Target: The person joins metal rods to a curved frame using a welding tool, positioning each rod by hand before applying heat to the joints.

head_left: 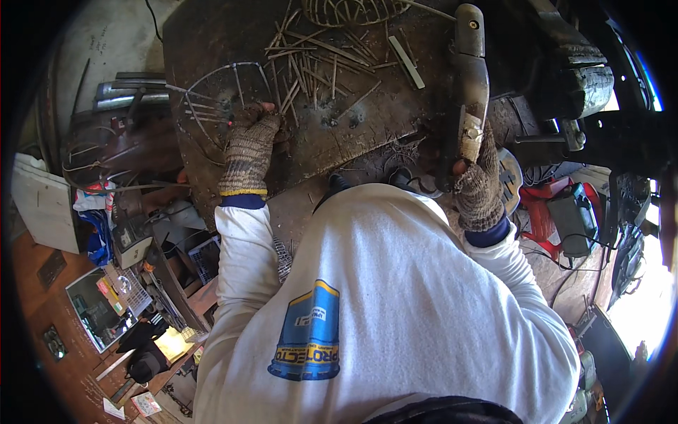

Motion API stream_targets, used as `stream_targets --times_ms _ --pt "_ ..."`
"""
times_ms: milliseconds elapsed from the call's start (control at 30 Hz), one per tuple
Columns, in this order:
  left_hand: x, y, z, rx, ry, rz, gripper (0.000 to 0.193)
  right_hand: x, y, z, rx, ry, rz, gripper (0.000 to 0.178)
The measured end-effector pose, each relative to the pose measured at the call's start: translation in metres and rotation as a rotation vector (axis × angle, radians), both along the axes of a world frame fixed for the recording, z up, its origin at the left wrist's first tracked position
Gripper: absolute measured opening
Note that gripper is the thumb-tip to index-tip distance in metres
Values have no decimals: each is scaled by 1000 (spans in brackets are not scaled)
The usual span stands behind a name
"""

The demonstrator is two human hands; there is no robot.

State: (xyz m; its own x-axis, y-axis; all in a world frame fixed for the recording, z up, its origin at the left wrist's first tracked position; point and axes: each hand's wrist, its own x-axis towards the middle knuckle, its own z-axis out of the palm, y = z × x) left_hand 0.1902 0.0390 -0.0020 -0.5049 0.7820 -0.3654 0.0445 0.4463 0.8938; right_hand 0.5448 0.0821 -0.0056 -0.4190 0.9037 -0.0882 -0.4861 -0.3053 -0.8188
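Note:
My left hand [252, 145], in a brown striped knitted glove with a bare thumb tip, is closed on a curved wire frame [206, 75]. The frame has several thin ribs and lies over the left side of the dark workbench [332, 152]. My gloved right hand [480, 185] is closed round the lower end of a long, worn grey tool [472, 81] that looks like a welding electrode holder. A thin rod [432, 10] runs leftward from near its upper end. Part of my right fingers is hidden behind the tool.
Several loose metal rods [332, 53] are heaped at the bench's far middle, beside a pale flat strip [406, 62]. A ribbed oval wire piece [357, 10] lies at the far edge. Right of me are a red bag [544, 219] and dark cables; cluttered shelves stand at left.

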Motion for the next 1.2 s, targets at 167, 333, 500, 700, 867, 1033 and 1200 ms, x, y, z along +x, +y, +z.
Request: stream_targets --times_ms 167,333,500,700,867,1033,1200 --pt "2 -9 10 -5 104 25 23 -5 -2 5 1 77 36 98" --pt "11 -17 17 169 71 27 22 -9 -5 1 7 84 1 100" --pt "-2 -50 31 339 152 -224 42 -14 -8 -2 -10 173 48 101" --pt "2 -71 38 126 1110 -383 26 -24 -21 1 72 -74 -90 93" --pt "-15 -84 45 166 1174 -647 27 -36 -27 9 107 -191 -55 97" --pt "-30 -84 42 232 694 -717 24 -58 -43 12 122 -214 -103 96" --pt "-42 -84 27 196 278 -765 26 -63 -57 -9 118 -220 -163 94"
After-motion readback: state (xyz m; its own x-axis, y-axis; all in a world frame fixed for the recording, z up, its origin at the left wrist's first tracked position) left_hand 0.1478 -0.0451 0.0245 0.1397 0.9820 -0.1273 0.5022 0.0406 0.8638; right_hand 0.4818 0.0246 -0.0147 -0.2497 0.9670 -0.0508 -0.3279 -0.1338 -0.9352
